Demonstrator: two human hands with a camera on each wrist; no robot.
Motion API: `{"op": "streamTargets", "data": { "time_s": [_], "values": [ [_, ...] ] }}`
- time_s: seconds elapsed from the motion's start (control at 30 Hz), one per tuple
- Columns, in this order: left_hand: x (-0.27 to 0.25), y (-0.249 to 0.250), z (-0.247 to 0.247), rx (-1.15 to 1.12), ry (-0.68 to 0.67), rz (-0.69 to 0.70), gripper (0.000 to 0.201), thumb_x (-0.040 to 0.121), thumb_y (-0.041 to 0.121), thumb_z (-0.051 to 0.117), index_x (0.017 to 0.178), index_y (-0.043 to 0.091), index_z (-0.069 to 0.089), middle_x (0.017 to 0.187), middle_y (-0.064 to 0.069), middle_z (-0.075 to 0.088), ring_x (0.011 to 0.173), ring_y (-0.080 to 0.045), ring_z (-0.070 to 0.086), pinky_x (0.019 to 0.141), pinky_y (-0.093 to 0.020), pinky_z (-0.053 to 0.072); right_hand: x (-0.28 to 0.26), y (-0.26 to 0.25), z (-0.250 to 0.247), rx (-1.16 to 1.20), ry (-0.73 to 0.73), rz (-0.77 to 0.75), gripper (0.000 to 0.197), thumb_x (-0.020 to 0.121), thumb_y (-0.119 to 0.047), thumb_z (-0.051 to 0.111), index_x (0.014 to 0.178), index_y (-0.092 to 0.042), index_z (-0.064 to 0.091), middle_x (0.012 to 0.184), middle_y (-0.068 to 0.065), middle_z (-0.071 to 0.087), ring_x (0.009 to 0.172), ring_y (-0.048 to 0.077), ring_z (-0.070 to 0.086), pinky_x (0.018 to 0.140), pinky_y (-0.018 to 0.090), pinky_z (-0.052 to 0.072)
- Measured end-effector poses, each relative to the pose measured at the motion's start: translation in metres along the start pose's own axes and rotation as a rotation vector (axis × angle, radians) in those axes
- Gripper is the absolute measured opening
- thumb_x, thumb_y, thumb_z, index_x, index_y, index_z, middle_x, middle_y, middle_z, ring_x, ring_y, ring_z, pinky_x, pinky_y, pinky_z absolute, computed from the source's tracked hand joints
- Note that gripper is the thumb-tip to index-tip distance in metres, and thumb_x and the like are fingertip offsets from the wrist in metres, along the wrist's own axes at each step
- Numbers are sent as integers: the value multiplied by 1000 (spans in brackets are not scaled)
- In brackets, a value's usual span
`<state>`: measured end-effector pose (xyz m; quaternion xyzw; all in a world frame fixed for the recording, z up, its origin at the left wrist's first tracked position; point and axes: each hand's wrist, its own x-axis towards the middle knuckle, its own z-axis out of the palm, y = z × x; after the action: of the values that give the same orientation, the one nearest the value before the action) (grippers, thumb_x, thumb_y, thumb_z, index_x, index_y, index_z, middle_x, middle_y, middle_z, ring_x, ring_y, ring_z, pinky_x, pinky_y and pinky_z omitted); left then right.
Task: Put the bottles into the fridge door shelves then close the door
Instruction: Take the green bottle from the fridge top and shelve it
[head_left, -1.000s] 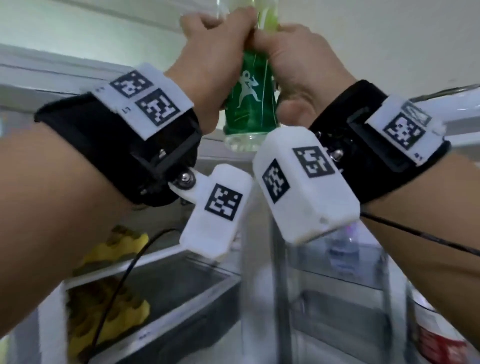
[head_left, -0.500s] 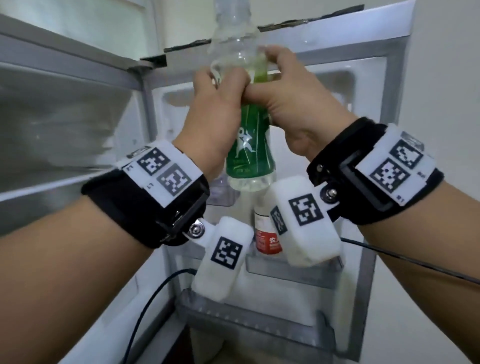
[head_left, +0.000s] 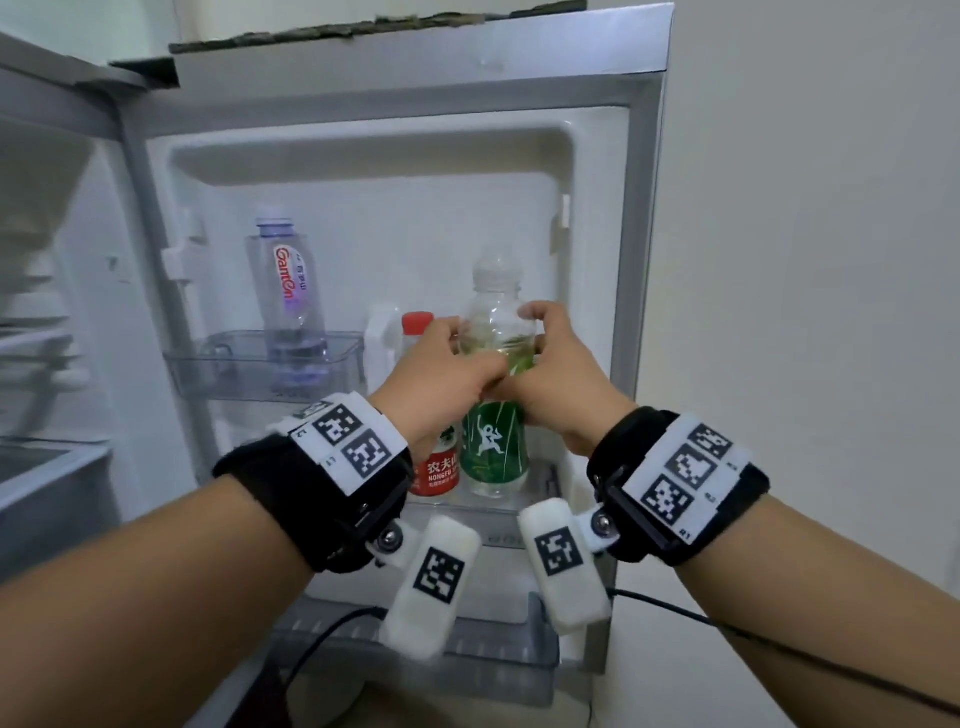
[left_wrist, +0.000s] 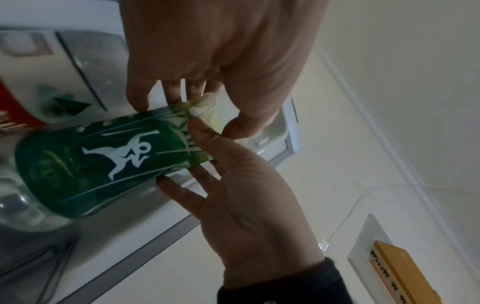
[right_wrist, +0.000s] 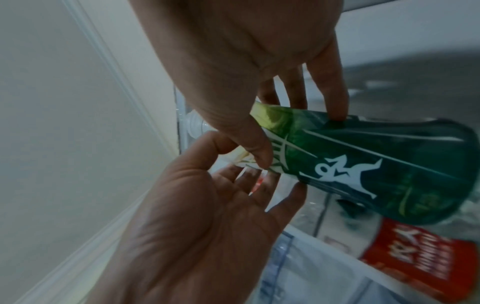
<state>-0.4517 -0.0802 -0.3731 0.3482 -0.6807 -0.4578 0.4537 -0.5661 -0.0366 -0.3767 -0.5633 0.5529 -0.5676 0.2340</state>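
Head view shows both hands, left (head_left: 441, 374) and right (head_left: 558, 379), gripping the green bottle (head_left: 496, 441) at its shoulder, its base in the middle door shelf (head_left: 498, 512) beside the red bottle (head_left: 434, 467); best seat it upright before letting go.

Head view: you look forward and slightly down from behind both wrists at the open fridge door (head_left: 395, 218). Wrist views: each sits close under its palm, facing along your fingers. All three share the green-labelled bottle (head_left: 493, 447) you hold.
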Motion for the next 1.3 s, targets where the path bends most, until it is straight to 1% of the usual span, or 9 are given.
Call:
{"op": "streamTargets", "data": {
  "time_s": [0.1, 0.23, 0.4, 0.5, 0.67, 0.83, 0.93, 1.1, 1.3],
  "values": [
    [-1, -14, 2, 97, -41, -4, 44, 81, 17, 61, 125, 20, 59, 106, 2, 70, 86, -13, 65, 66, -23, 48, -1, 21, 3, -40, 39, 17, 90, 66, 3, 81, 137, -19, 31, 114, 6, 65, 102, 24, 67, 91, 45, 57],
    [-6, -23, 1, 153, -74, 9, 29, 87, 14, 57, 114, 20, 65, 103, 1, 72, 91, -14, 68, 71, -22, 51, 0, 38, 6, -64, 67, 14, 89, 68, -2, 82, 138, -18, 31, 118, 5, 63, 103, 21, 65, 93, 41, 55],
    [-12, -43, 0, 197, -65, -38, 33, 85, 24, 58, 118, 23, 61, 109, 8, 71, 101, -10, 66, 78, -22, 48, 1, 52, 14, -151, 78, 10, 90, 71, -11, 82, 143, -18, 28, 131, 7, 57, 111, 21, 61, 92, 28, 50],
    [-21, -60, 3, 255, -42, -78, 24, 91, 24, 57, 115, 26, 53, 98, 17, 64, 86, -6, 61, 72, -20, 45, 1, 61, 16, -179, 110, 1, 90, 75, -11, 78, 147, -20, 25, 139, 8, 53, 119, 22, 58, 99, 30, 47],
    [-29, -95, 6, 458, -88, -117, 37, 95, 27, 51, 129, 14, 55, 106, 1, 67, 85, -13, 60, 74, -27, 49, -4, 64, 14, -178, 128, -1, 92, 81, -11, 75, 152, -22, 17, 148, 6, 44, 129, 21, 49, 108, 32, 41],
    [-38, -101, 6, 484, -106, -90, 18, 95, 27, 52, 106, 18, 64, 90, -3, 70, 78, -14, 61, 75, -28, 50, -11, 60, 12, -143, 193, -54, 79, 85, -15, 70, 149, -24, 23, 139, 5, 47, 113, 10, 48, 97, 24, 40],
    [-42, -101, 4, 461, -116, -89, 11, 94, 26, 54, 93, 18, 62, 74, 3, 60, 63, -9, 51, 61, -23, 44, -20, 50, 10, -88, 215, -50, 73, 88, -20, 67, 148, -26, 26, 134, 4, 49, 111, 12, 51, 99, 33, 47],
    [-53, -106, -1, 466, -113, -46, 12, 92, 27, 56, 80, 24, 57, 69, 5, 57, 61, -10, 50, 61, -25, 42, -43, 41, 9, -5, 240, -15, 66, 89, -21, 66, 145, -26, 31, 131, 1, 50, 119, 18, 53, 104, 42, 47],
    [-82, -110, -25, 533, -109, 29, 10, 89, 32, 58, 80, 28, 59, 69, 13, 55, 68, -5, 52, 65, -23, 40, -72, 24, 18, 71, 422, -98, 40, 88, -11, 63, 126, -19, 50, 98, -7, 54, 84, 9, 54, 91, 35, 53]
  ]
}}
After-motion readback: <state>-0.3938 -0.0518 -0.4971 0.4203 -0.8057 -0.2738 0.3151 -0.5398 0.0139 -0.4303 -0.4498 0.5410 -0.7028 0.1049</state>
